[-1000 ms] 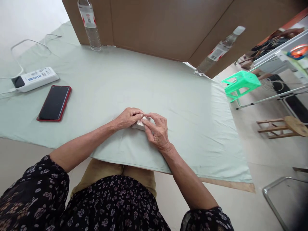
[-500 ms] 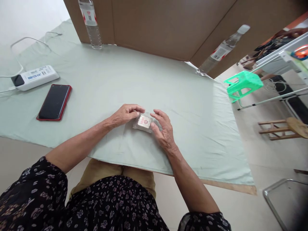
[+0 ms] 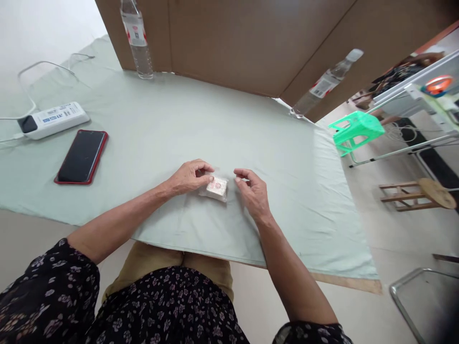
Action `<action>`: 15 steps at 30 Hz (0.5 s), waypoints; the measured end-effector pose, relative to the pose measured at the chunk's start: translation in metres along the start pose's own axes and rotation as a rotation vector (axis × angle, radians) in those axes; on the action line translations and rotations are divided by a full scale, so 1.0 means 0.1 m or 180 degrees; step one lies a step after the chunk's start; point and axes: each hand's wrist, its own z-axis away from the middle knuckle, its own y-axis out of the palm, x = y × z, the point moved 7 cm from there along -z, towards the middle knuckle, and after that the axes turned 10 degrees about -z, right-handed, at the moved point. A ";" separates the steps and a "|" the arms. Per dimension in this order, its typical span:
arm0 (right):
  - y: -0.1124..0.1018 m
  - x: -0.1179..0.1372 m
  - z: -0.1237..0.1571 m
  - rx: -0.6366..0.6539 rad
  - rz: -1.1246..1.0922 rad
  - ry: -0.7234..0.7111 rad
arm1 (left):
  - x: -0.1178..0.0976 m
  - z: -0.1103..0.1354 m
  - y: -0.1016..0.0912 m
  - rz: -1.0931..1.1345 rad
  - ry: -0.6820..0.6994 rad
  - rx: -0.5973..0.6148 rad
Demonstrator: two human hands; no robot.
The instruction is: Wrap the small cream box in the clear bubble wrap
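A small whitish block with red print (image 3: 217, 187), wrapped in clear plastic, lies on the tablecloth close to the front edge. Beside its left side is my left hand (image 3: 188, 177), the thumb tip touching the upper left corner and the index finger stretched out above, apart from the thumb. My right hand (image 3: 254, 193) is a short gap to the right of the block. Its fingers are bent, thumb and index tips slightly apart, with nothing between them.
The pale green tablecloth (image 3: 172, 124) covers the table. On the left lie a red-cased phone (image 3: 81, 156) and a white power strip (image 3: 59, 119). Two water bottles (image 3: 138, 43) (image 3: 324, 86) stand before a cardboard panel (image 3: 229, 43). Right, on the floor, are green (image 3: 358, 128) and wooden stools (image 3: 433, 192).
My right hand has moved off the block to the right, its fingers drawing closer together. My left thumb has come onto the block's corner. The view has shifted slightly.
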 end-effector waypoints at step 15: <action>0.82 0.39 -0.80 0.2739 0.2381 -0.1064 | -0.01 0.02 0.07 0.0037 0.0269 0.0070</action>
